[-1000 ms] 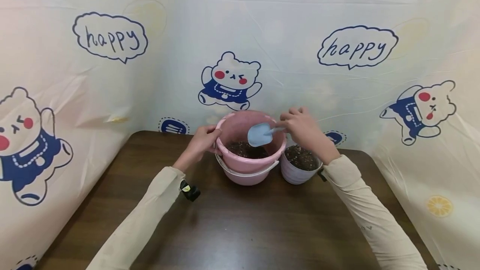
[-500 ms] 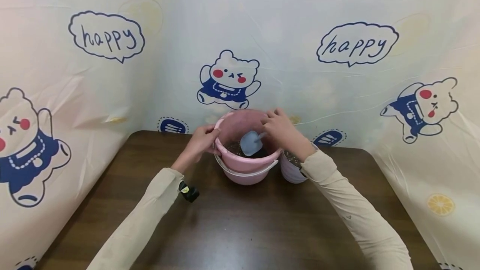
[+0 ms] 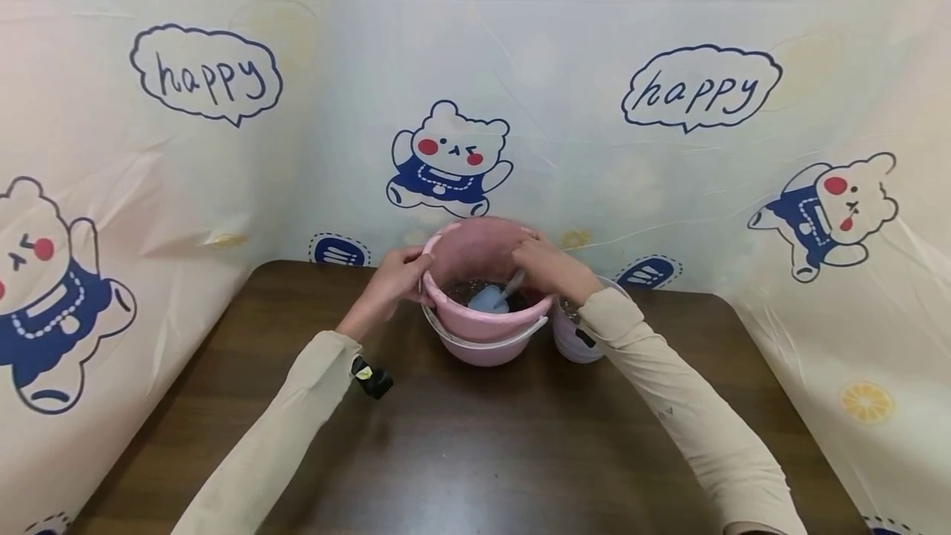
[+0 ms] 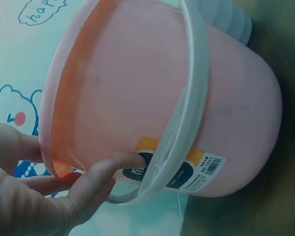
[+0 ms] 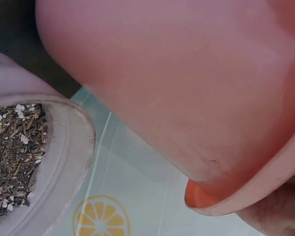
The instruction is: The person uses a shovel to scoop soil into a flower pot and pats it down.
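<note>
A pink bucket (image 3: 483,325) with a white carrying handle (image 4: 198,73) stands near the back of the table, dark soil (image 3: 461,292) in its bottom. My left hand (image 3: 394,281) grips its left rim; in the left wrist view the thumb and fingers pinch the lip, one finger reaching down by the label (image 4: 206,172). Inside the bucket is a small light-blue shovel (image 3: 487,300), its blade down at the soil. The fingers of my right hand (image 3: 551,267) hold the shovel's grey-blue handle over the right rim. In the right wrist view the bucket wall hides most of that hand.
Close to the bucket's right side stands a pale pot (image 3: 574,347) of soil flecked with white bits (image 5: 14,157), partly under my right forearm. A printed curtain (image 3: 565,48) hangs right behind the brown table (image 3: 461,444).
My right hand has moved left and down from above the pot, lowering the shovel into the bucket until its blade is at the soil. My left hand stays on the rim.
</note>
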Demonstrator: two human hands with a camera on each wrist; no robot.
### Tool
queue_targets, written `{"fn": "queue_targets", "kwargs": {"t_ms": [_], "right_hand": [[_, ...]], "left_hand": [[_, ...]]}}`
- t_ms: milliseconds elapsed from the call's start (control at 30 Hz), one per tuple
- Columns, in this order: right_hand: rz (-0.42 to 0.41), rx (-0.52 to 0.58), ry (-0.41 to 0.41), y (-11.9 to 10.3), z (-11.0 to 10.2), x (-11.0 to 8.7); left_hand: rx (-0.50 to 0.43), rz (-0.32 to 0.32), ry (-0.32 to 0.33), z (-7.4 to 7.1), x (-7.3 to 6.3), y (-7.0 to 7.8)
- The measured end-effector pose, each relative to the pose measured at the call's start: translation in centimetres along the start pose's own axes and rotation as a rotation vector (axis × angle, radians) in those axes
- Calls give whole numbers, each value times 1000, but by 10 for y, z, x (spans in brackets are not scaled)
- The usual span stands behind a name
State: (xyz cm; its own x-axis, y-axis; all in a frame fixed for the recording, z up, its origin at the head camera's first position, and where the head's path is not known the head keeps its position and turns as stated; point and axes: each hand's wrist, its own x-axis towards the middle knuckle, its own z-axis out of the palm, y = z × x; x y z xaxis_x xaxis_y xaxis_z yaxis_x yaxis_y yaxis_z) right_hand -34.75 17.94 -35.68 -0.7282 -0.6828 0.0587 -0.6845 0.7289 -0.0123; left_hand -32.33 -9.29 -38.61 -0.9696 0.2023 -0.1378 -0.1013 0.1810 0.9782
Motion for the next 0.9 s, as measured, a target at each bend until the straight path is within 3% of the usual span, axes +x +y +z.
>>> {"fn": "queue_targets", "kwargs": {"t_ms": [267, 367, 567, 700, 800, 900], "right_hand": [[-3, -67, -11, -3, 4, 10], [19, 40, -16, 2, 2, 13], [18, 377, 5, 15, -3, 10], [66, 472, 86, 20, -6, -5], [64, 448, 183, 24, -7, -17], [56, 394, 259, 27, -6, -29]], "left_hand": [[9, -17, 6, -5, 1, 0], [9, -1, 8, -5, 2, 1], [53, 41, 32, -5, 2, 0], [195, 183, 148, -7, 0, -1], [342, 373, 245, -9, 0, -1], [474, 567, 258, -10, 1, 0]]}}
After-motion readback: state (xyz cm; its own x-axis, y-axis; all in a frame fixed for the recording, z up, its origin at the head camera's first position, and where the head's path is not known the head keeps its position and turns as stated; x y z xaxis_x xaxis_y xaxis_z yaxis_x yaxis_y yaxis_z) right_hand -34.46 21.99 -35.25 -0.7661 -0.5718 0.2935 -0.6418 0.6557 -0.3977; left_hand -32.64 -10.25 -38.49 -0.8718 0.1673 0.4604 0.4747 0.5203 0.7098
